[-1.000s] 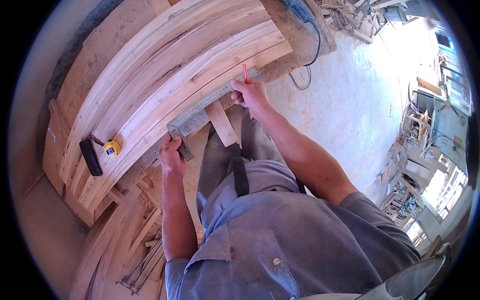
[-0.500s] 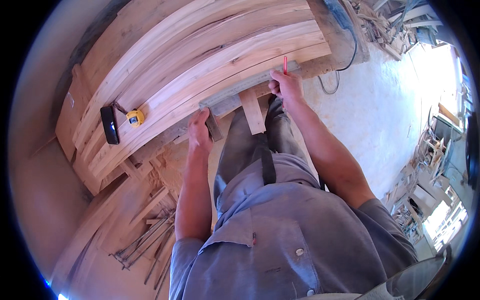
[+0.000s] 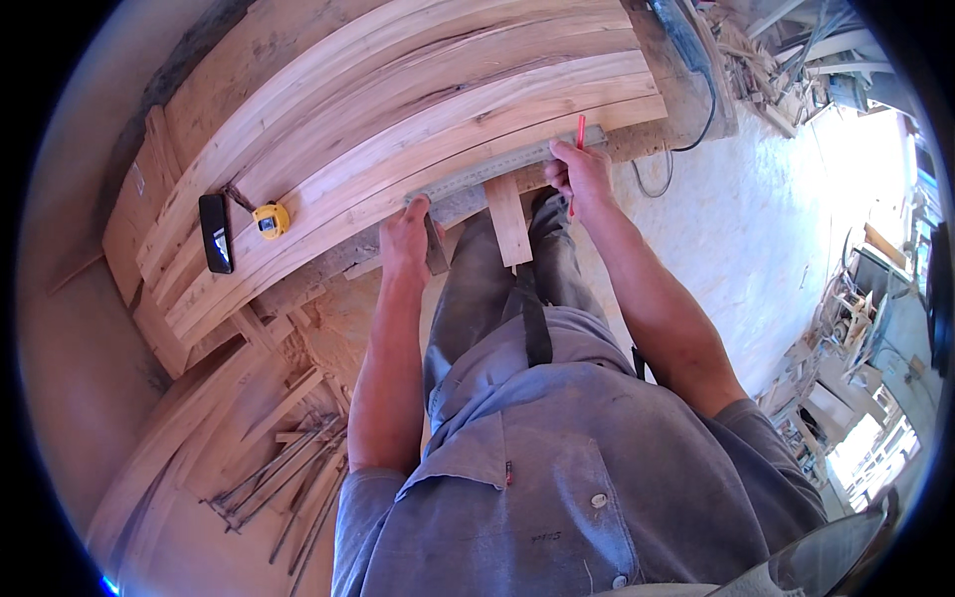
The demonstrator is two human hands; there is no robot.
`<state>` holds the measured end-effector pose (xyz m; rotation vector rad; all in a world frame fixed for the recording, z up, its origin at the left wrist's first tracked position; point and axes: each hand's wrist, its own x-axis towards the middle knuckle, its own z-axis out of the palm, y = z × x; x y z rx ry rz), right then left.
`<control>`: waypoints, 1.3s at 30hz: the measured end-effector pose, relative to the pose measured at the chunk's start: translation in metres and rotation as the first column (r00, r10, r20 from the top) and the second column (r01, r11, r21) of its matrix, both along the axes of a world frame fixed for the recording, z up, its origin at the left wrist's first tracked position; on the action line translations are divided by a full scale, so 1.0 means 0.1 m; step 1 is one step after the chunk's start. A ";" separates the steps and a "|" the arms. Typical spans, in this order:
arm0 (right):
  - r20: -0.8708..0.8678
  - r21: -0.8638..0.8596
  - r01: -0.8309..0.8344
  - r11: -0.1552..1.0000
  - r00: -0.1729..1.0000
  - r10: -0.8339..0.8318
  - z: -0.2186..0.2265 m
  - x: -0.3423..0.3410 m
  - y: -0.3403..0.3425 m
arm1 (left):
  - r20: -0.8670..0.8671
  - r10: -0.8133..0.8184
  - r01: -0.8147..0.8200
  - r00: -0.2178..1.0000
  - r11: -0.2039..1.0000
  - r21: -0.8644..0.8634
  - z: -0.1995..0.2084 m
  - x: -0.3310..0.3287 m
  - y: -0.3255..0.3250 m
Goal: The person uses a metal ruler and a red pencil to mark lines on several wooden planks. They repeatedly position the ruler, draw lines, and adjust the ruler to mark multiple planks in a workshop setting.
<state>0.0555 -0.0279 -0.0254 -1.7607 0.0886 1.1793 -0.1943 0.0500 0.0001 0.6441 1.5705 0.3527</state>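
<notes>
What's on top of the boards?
A black phone and yellow tape measure lie at left; the metal square runs along the near edge of the boards. What they cover is hidden.

The pencil (image 3: 581, 128) is red, the square (image 3: 481, 173) grey, the tape measure (image 3: 270, 220) yellow, the planks (image 3: 398, 137) streaked tan.

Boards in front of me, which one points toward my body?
The short board between your left hand and right hand; the long boards beyond run crosswise.

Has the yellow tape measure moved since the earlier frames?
No. The yellow tape measure keeps its place on the curved boards, right of the black phone; the whole view has shifted.
</notes>
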 end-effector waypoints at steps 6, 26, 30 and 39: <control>0.017 0.006 -0.005 1.000 1.000 0.005 -0.01 0.00 0.00 | -0.080 -0.010 0.009 0.997 1.000 -0.019 0.09 0.08 0.07; 0.021 0.005 0.002 1.000 1.000 -0.002 -0.01 -0.01 0.00 | -0.032 0.035 -0.033 0.999 0.997 0.067 -0.06 0.07 0.07; 0.033 0.001 -0.004 1.000 0.999 0.004 0.00 -0.02 0.01 | -0.025 0.046 -0.044 0.999 0.996 0.078 -0.11 0.05 0.06; -0.027 0.039 -0.019 0.999 0.999 0.020 -0.08 0.00 -0.02 | -0.024 0.065 -0.063 0.998 0.995 0.077 -0.14 0.06 0.06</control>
